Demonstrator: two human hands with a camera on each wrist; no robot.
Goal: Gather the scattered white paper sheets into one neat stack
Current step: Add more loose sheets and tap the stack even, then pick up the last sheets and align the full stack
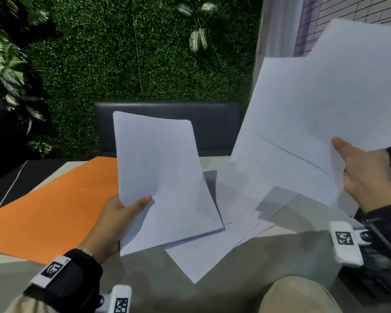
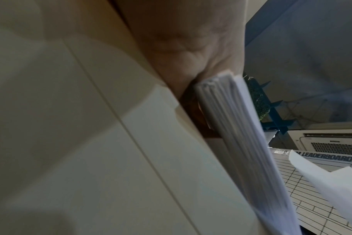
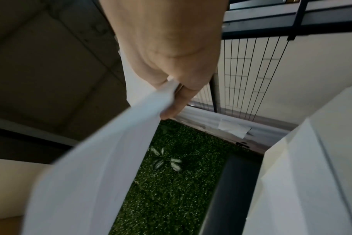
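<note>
Looks like an office lounge or break area: artificial hedge wall [image 1: 127, 59] at twelve o'clock, dark padded bench [image 1: 167, 127] below it, gridded leaderboard chart [image 2: 316, 179] at two o'clock, ceiling air-conditioning unit [image 2: 332, 141] overhead.

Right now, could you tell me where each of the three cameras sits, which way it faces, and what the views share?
Head: worn on the head, looking forward and down at the table; both hands show, the left hand holding a paper stack, the right hand holding loose sheets.
Left wrist: looks along the palm at the stack's edge.
Right wrist: looks along the hand at fingers pinching the sheets.
Shared: the right wrist and head views both show the green wall.
</note>
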